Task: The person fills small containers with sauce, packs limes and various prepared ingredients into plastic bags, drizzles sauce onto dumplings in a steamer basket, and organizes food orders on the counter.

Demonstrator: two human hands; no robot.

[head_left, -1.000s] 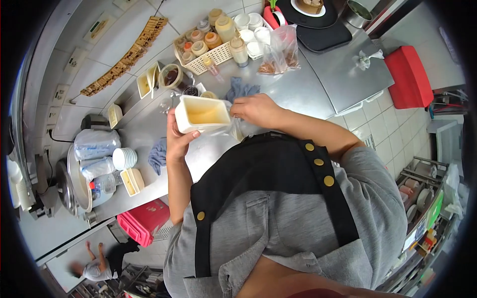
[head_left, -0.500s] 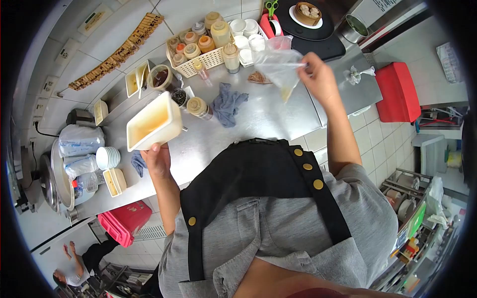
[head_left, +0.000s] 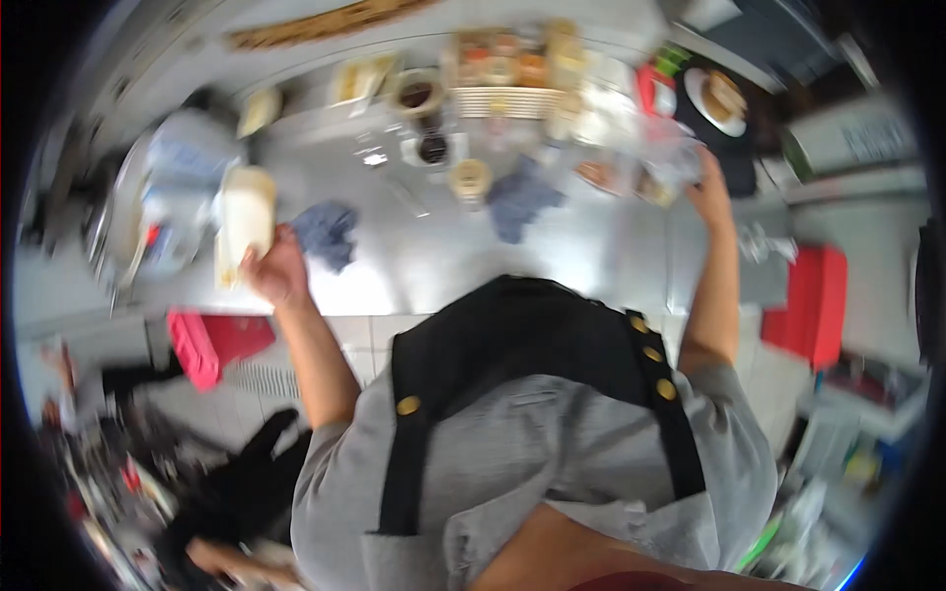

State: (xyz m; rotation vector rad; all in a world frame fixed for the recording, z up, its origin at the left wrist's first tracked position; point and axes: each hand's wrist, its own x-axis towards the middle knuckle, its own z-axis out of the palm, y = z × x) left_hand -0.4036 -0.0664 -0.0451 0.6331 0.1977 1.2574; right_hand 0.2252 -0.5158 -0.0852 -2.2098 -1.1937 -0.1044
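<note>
In my left hand (head_left: 277,268) is a white rectangular plastic container (head_left: 246,209), gripped at its near end over the left of the steel counter. It is tilted, and blur hides what is inside. My right hand (head_left: 709,187) pinches a clear plastic bag (head_left: 674,153) near the counter's back right. Something brownish shows low in or behind the bag; I cannot tell which. Just left of the bag lies a small reddish-brown item (head_left: 597,175). A crumpled blue cloth (head_left: 327,234) sits to the right of my left hand, and a second blue cloth (head_left: 525,197) lies mid-counter.
Along the back stand a cream basket (head_left: 505,102) of sauce bottles, stacked white cups (head_left: 606,103) and a black tray (head_left: 734,158) with a plate. Red bins (head_left: 810,305) flank the counter. Behind, at lower left, another person's arm (head_left: 232,561) shows.
My left hand has carried the container left and down toward the counter's left end. My right hand has moved the bag right, lower over the counter. The view has turned and blurred.
</note>
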